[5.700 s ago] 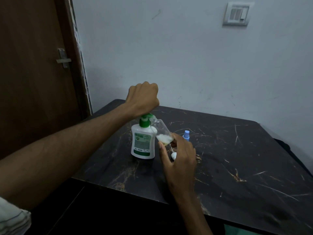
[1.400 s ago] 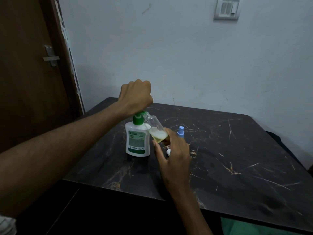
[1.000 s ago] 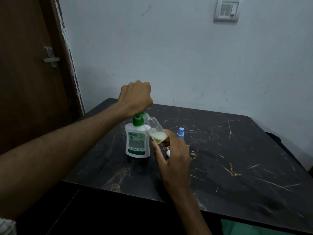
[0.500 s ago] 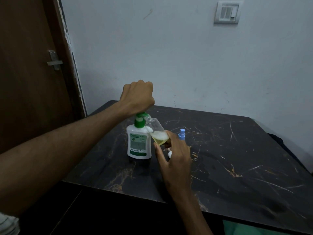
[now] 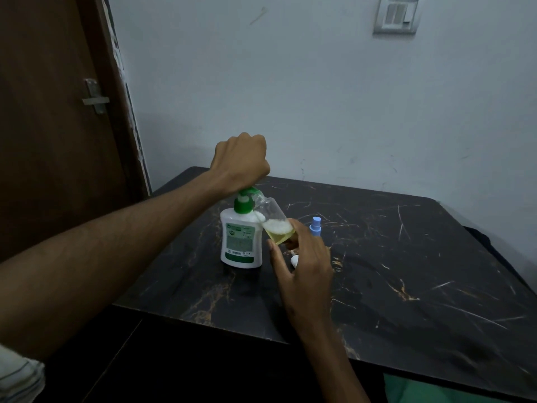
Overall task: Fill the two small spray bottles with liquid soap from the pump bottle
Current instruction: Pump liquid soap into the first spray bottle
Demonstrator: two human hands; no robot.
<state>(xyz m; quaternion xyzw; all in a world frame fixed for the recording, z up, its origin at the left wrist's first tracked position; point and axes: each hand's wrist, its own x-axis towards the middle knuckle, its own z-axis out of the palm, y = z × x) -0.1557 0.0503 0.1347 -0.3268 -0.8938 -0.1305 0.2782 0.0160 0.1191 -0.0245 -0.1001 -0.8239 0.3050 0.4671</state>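
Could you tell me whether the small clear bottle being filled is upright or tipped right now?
Tipped. The small clear bottle leans with its neck under the pump bottle spout, and yellowish soap pools in its lower end.

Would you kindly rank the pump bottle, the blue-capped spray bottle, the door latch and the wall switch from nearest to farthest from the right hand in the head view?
1. Blue-capped spray bottle: just behind the right hand.
2. Pump bottle: to its left.
3. Door latch: far left, on the door.
4. Wall switch: high on the wall, upper right.
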